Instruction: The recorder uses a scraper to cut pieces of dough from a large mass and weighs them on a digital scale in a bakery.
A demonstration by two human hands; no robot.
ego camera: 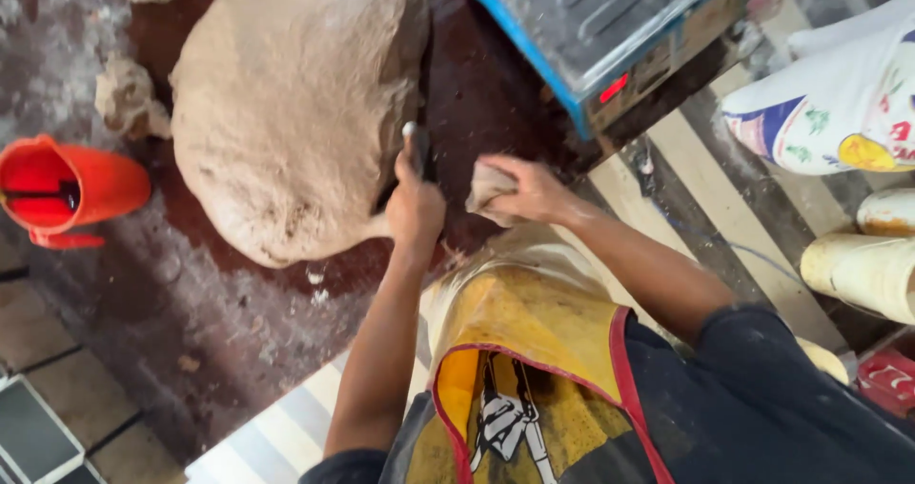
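Big dough mound (295, 103) filling upper centre of frame. Left hand (416, 208) fisting around scraper handle (416, 146), blade biting mound's right edge. Right hand (529, 191) pinching cut dough piece (488, 191) mid-frame. Best pressing straight down, pulling piece clear of blade.

Left hand (415, 208) grips a dark-handled cutter (416, 146) against the edge of a big dough mound (286, 103) on the dark table (219, 322). Right hand (534, 191) holds a small dough piece (486, 191). Orange jug (71, 191) far left; blue-rimmed scale (610, 36) beyond.
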